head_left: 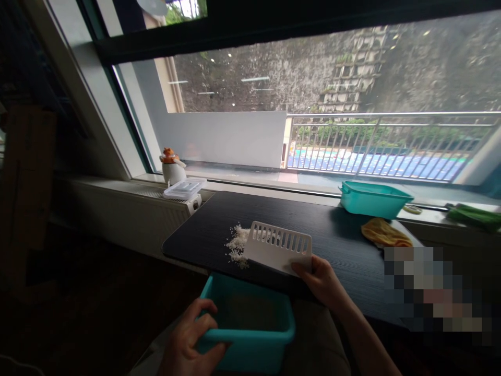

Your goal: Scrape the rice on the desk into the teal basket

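Note:
My left hand [198,334] is closed over the left rim of a teal plastic bin [250,334], which sits below the table's front edge at my lap. The bin's inside is dark, and its contents are hard to make out. In my right hand [319,277] is a flat white plastic panel [274,256] with a row of slots along its far side, gripped at its right end. The panel is held tilted over the dark table [207,224]. A scattered pile of white grains [238,241] lies at the panel's left edge and shows through some slots.
A second teal bin [371,201] stands at the table's back right, with a yellow cloth [385,232] before it. On the radiator [172,214] at left rests a clear plastic lid [185,188], near a white pot with an orange figure [172,167]. A window runs behind.

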{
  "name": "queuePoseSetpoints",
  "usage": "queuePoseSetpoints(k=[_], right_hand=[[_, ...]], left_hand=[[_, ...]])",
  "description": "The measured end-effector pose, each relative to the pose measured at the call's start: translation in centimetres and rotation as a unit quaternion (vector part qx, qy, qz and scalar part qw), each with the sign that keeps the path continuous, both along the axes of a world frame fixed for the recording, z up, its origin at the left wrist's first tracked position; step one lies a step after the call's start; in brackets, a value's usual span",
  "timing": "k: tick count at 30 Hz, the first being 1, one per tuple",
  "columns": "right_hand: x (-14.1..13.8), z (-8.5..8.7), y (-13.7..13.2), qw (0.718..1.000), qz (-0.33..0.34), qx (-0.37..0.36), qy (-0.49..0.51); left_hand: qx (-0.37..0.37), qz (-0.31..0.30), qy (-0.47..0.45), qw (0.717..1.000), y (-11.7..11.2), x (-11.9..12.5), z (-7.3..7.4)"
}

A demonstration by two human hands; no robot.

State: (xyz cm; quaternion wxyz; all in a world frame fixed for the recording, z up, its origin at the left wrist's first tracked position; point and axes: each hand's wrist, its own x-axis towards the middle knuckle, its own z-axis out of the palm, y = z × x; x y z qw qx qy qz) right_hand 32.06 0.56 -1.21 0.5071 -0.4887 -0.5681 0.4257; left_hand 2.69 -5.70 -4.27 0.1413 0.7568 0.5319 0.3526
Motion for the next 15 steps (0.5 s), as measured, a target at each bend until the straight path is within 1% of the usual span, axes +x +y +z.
queuePoseSetpoints(k=[4, 8, 12, 15], right_hand=[[0.0, 0.6, -0.2, 0.999, 0.029, -0.017, 0.001], [-0.1, 1.1, -0.5, 0.997, 0.076, -0.028, -0.002], [0.0, 1.1, -0.5, 0.997, 0.073, -0.007, -0.014], [0.1, 0.9, -0.5, 0.996, 0.091, -0.009, -0.016]], left_hand=[[0.011, -0.002, -0.007, 1.000, 0.0, 0.1, 0.1], [0.005, 0.014, -0.033, 0.999, -0.2, 0.2, -0.1], [-0.008, 0.008, -0.016, 1.000, -0.1, 0.0, -0.1], [-0.002, 0.005, -0.020, 1.000, 0.0, 0.0, -0.2]])
